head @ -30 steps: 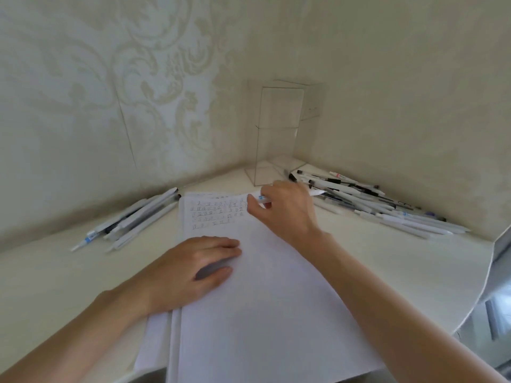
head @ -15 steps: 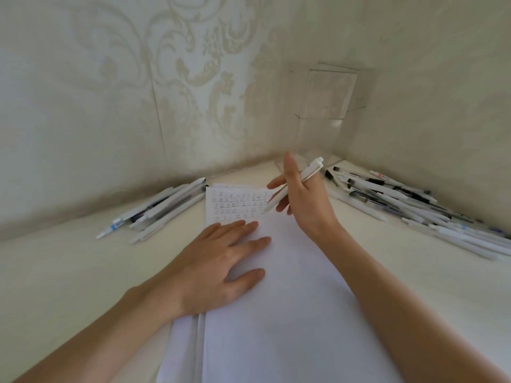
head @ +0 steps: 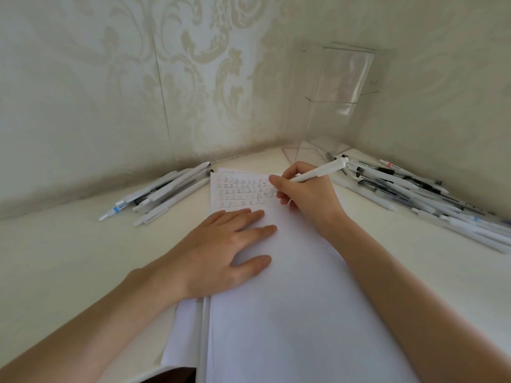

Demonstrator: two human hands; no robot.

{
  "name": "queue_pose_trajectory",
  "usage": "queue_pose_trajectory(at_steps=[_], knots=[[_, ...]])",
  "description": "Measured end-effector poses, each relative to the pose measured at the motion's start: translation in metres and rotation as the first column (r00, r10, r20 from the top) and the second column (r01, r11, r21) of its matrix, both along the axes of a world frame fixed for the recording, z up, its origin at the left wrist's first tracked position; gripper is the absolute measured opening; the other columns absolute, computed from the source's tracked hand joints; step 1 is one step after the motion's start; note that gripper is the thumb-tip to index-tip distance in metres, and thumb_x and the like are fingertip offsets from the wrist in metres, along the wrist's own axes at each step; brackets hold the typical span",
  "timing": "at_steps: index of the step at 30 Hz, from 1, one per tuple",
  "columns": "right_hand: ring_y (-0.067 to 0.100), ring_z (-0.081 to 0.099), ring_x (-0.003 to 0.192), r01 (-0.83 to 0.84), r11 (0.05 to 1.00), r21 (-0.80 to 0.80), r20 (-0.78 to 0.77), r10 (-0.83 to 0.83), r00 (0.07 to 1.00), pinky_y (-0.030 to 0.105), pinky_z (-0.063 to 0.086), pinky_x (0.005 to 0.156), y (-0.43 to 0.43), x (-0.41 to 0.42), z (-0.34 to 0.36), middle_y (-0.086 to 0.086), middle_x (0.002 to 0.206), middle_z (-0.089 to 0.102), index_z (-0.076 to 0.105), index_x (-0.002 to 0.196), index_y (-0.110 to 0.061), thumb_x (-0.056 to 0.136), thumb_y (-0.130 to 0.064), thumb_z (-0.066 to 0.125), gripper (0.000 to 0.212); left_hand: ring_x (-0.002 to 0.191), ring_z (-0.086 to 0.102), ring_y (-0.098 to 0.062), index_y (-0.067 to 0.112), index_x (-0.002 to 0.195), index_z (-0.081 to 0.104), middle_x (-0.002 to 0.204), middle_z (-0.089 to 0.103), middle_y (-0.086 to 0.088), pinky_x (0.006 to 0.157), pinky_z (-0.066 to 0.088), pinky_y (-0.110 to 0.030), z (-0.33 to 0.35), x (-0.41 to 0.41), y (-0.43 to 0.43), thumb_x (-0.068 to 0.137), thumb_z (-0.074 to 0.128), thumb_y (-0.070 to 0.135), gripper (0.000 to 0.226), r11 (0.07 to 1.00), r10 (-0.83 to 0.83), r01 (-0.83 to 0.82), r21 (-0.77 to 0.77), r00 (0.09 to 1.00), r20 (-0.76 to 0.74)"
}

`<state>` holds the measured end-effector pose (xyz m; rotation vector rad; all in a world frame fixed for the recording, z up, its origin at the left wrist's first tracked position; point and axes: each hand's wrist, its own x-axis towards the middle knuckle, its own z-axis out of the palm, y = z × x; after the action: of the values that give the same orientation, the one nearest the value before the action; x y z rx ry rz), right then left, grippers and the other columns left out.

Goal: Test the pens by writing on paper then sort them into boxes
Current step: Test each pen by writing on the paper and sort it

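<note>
Gripping pen — right hand — tip down-left on paper.

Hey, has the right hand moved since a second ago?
Yes. The right hand has moved left from the pen pile onto the paper, its pen tip now at the written rows.

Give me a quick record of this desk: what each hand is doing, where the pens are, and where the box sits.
right hand: grips a white pen in a writing hold, tip end by the written marks
left hand: flat on the paper
left pile: a few pens, left of the paper
right pile: many pens, along the right wall
clear box: upright in the corner
</note>
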<state>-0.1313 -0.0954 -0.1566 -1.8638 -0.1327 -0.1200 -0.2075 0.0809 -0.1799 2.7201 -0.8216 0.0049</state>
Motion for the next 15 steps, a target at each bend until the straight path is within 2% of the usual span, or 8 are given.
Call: queue_pose_trajectory(at_steps=[3, 6, 9, 12, 15], knots=[[0.010, 0.059, 0.052, -0.029, 0.999, 0.046, -0.016, 0.030, 0.999, 0.022, 0.046, 0.051, -0.0006, -0.0010, -0.0025, 0.005, 0.062, 0.067, 0.064, 0.079, -0.004, 0.088, -0.022, 0.064, 0.020, 0.139, -0.002, 0.000, 0.047, 0.141, 0.019, 0.153, 0.007, 0.018, 0.108, -0.004, -0.015, 0.0001, 0.0002, -0.0001, 0.072, 0.008, 0.072, 0.074, 1.000, 0.000, 0.000, -0.003, 1.000, -0.005], [0.002, 0.048, 0.044, 0.020, 0.996, -0.087, 0.019, -0.018, 1.000, 0.015, 0.039, 0.046, 0.0006, 0.0017, -0.0033, -0.001, 0.054, 0.061, 0.057, 0.067, -0.009, 0.082, -0.030, 0.072, 0.030, 0.138, -0.002, 0.000, 0.047, 0.141, 0.019, 0.153, 0.007, 0.017, 0.109, -0.005, -0.015, -0.0001, 0.0002, 0.0002, 0.073, 0.008, 0.072, 0.073, 1.000, 0.001, -0.001, 0.002, 1.000, 0.000], [0.000, 0.042, 0.039, 0.082, 0.983, -0.163, 0.056, -0.074, 0.996, 0.012, 0.033, 0.041, 0.0015, 0.0061, -0.0057, -0.001, 0.051, 0.055, 0.044, 0.064, -0.014, 0.082, -0.021, 0.068, 0.030, 0.137, -0.003, 0.001, 0.046, 0.141, 0.018, 0.154, 0.007, 0.017, 0.106, -0.008, -0.011, -0.0002, 0.0008, -0.0001, 0.073, 0.008, 0.072, 0.074, 1.000, -0.001, 0.001, 0.005, 1.000, 0.007], [0.001, 0.043, 0.038, 0.081, 0.984, -0.161, 0.092, -0.067, 0.994, 0.013, 0.033, 0.041, 0.0023, 0.0073, -0.0080, 0.006, 0.054, 0.054, 0.044, 0.068, -0.010, 0.082, -0.014, 0.062, 0.023, 0.137, -0.003, 0.001, 0.046, 0.142, 0.018, 0.154, 0.007, 0.017, 0.106, -0.008, -0.011, -0.0002, 0.0008, -0.0004, 0.072, 0.007, 0.072, 0.075, 1.000, -0.002, 0.002, 0.002, 1.000, 0.002], [-0.001, 0.048, 0.041, 0.054, 0.984, -0.171, 0.104, -0.037, 0.994, 0.013, 0.036, 0.043, 0.0032, 0.0075, -0.0104, 0.007, 0.056, 0.056, 0.044, 0.068, -0.010, 0.083, -0.014, 0.062, 0.023, 0.137, -0.003, 0.001, 0.046, 0.141, 0.019, 0.154, 0.007, 0.017, 0.108, -0.007, -0.014, 0.0000, 0.0004, -0.0008, 0.072, 0.007, 0.072, 0.075, 1.000, -0.001, 0.001, -0.005, 1.000, -0.002]])
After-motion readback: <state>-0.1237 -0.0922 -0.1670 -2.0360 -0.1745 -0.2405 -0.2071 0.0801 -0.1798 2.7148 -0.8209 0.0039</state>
